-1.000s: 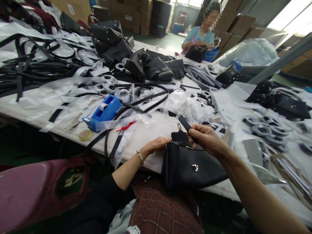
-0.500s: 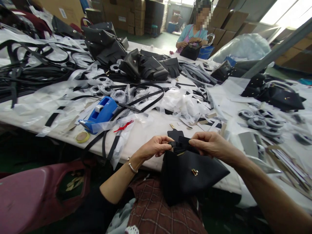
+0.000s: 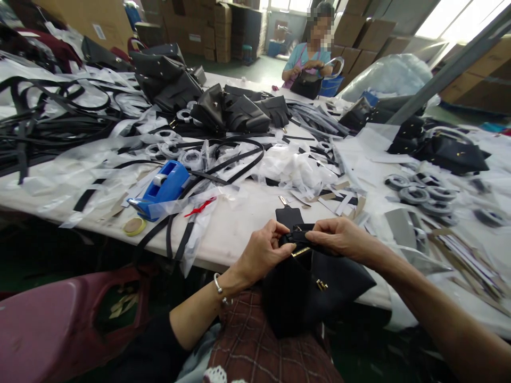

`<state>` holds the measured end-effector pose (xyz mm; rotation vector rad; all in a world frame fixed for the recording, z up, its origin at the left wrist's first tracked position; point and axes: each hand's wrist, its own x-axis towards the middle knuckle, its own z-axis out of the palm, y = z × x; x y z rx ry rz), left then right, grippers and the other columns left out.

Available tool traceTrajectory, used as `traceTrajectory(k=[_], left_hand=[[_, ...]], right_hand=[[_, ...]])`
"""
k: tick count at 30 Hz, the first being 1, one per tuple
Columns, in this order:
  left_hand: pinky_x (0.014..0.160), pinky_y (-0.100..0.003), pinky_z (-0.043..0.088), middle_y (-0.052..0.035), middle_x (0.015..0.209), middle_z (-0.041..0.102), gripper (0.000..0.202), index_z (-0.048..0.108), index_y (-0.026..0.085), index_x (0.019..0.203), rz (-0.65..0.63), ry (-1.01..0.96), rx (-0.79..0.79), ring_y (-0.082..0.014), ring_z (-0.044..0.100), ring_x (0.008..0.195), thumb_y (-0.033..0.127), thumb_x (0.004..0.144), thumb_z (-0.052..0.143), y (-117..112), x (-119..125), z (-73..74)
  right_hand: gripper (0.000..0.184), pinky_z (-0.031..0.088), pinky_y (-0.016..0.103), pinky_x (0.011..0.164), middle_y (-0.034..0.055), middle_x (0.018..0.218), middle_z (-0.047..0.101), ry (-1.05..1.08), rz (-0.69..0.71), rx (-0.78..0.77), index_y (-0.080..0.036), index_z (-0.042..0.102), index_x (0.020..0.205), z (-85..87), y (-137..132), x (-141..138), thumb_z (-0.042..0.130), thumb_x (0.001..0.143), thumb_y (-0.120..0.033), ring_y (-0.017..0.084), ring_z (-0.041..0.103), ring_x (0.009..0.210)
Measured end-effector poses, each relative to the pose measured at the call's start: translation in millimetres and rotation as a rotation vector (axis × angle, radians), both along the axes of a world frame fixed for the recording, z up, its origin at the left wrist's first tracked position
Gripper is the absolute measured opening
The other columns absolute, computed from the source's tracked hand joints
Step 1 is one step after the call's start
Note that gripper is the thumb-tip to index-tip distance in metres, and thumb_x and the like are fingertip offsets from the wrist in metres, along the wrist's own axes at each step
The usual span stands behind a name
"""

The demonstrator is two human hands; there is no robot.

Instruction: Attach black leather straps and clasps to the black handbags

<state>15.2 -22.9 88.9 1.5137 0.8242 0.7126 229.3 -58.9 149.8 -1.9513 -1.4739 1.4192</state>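
hands: 2, the left hand [image 3: 263,254] and right hand [image 3: 344,239], side by side at the table's near edge.
bags: 1 black handbag [image 3: 319,287] right under both sets of fingers, hanging off the edge; several more black bags [image 3: 239,111] heaped well beyond the fingertips.
other counts: 1 blue tape dispenser [image 3: 163,183] and 1 tape roll [image 3: 134,226], left of the left fingers; 1 co-worker [image 3: 309,56] far ahead.
surface: white table [image 3: 243,213], strewn with loose straps [image 3: 48,122] and clear plastic.
room: cardboard boxes [image 3: 223,21] stacked at the back.
left fingers: thumb and fingers closed on the strap tab [image 3: 297,238] at the handbag's top.
right fingers: pinched together on the same strap tab, just beside the left fingertips.
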Motion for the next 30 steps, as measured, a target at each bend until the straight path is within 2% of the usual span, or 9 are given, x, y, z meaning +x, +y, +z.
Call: traceTrajectory(k=[4, 7, 9, 12, 15, 19, 22, 25, 30], left_hand=[[0.048, -0.019, 0.035, 0.0057, 0.062, 0.054, 0.018, 0.059, 0.016, 0.091, 0.0, -0.006, 0.02, -0.0072, 0.047, 0.052, 0.028, 0.08, 0.067, -0.5, 1.1, -5.7], [0.056, -0.021, 0.043, -0.0002, 0.076, 0.063, 0.019, 0.058, 0.015, 0.091, -0.046, -0.097, -0.108, -0.0103, 0.058, 0.063, 0.031, 0.082, 0.065, 2.9, 1.1, -10.1], [0.057, -0.021, 0.042, -0.0009, 0.081, 0.063, 0.026, 0.056, 0.015, 0.095, -0.089, -0.168, -0.202, -0.01, 0.057, 0.064, 0.031, 0.079, 0.07, 5.2, 1.1, -11.0], [0.052, -0.019, 0.035, 0.0026, 0.077, 0.056, 0.036, 0.054, 0.016, 0.099, -0.14, -0.212, -0.235, -0.0069, 0.048, 0.059, 0.028, 0.073, 0.076, 6.4, 1.6, -8.2], [0.052, -0.018, 0.032, 0.0048, 0.074, 0.051, 0.037, 0.052, 0.017, 0.099, -0.179, -0.185, -0.192, -0.0065, 0.045, 0.059, 0.025, 0.072, 0.075, 5.5, 2.6, -2.6], [0.054, -0.02, 0.033, 0.0043, 0.076, 0.055, 0.03, 0.053, 0.018, 0.098, -0.133, -0.03, -0.038, -0.008, 0.045, 0.059, 0.024, 0.075, 0.071, 5.7, 0.9, 3.2], [0.061, -0.023, 0.037, 0.0029, 0.078, 0.058, 0.023, 0.058, 0.021, 0.101, -0.134, 0.115, 0.178, -0.0117, 0.049, 0.064, 0.031, 0.082, 0.068, 7.7, -1.8, 3.2], [0.072, -0.026, 0.041, -0.0018, 0.088, 0.062, 0.014, 0.059, 0.021, 0.098, -0.166, 0.153, 0.335, -0.0171, 0.057, 0.078, 0.034, 0.092, 0.056, 8.8, -2.9, 1.0], [0.069, -0.025, 0.04, -0.0018, 0.082, 0.059, 0.028, 0.058, 0.02, 0.091, -0.299, 0.168, 0.257, -0.0168, 0.054, 0.074, 0.038, 0.1, 0.037, 11.5, -4.3, 6.6]], right_hand=[[0.046, 0.02, 0.022, 0.043, -0.0054, 0.051, 0.042, 0.079, 0.045, -0.054, -0.017, 0.057, 0.067, -3.4, -1.7, -2.3, 0.065, 0.078, -0.061, 0.007, 0.032, 0.046], [0.046, 0.02, 0.022, 0.043, -0.0054, 0.053, 0.041, 0.12, 0.038, -0.06, -0.016, 0.058, 0.067, -5.0, -0.6, 0.2, 0.068, 0.077, -0.06, 0.006, 0.031, 0.047], [0.046, 0.022, 0.022, 0.044, -0.0046, 0.055, 0.043, 0.144, 0.018, -0.037, -0.016, 0.059, 0.069, -4.6, 1.9, 5.7, 0.068, 0.077, -0.061, 0.007, 0.033, 0.048], [0.045, 0.037, 0.024, 0.055, 0.0041, 0.084, 0.062, 0.198, 0.018, 0.089, -0.016, 0.061, 0.071, -2.6, 7.8, 14.1, 0.069, 0.077, -0.059, 0.012, 0.05, 0.065], [0.045, 0.045, 0.027, 0.069, 0.0089, 0.117, 0.061, 0.309, 0.138, 0.067, -0.015, 0.06, 0.069, -1.9, 13.2, 13.5, 0.068, 0.079, -0.058, 0.017, 0.056, 0.083], [0.044, 0.043, 0.026, 0.072, 0.0041, 0.093, 0.06, 0.412, 0.325, 0.024, -0.015, 0.056, 0.067, -2.8, 15.3, 0.8, 0.068, 0.081, -0.055, 0.015, 0.052, 0.081], [0.04, 0.039, 0.023, 0.064, -0.0008, 0.078, 0.052, 0.426, 0.298, 0.024, -0.016, 0.055, 0.073, 1.1, 14.1, -5.6, 0.067, 0.083, -0.053, 0.012, 0.047, 0.071], [0.039, 0.037, 0.023, 0.062, -0.0008, 0.077, 0.052, 0.371, 0.3, -0.016, -0.016, 0.057, 0.079, 9.7, 13.4, -5.8, 0.065, 0.084, -0.054, 0.012, 0.046, 0.07], [0.033, 0.034, 0.022, 0.06, -0.0026, 0.073, 0.05, 0.224, 0.408, -0.015, -0.018, 0.056, 0.078, 20.5, 15.0, -3.5, 0.064, 0.085, -0.049, 0.012, 0.044, 0.068]])
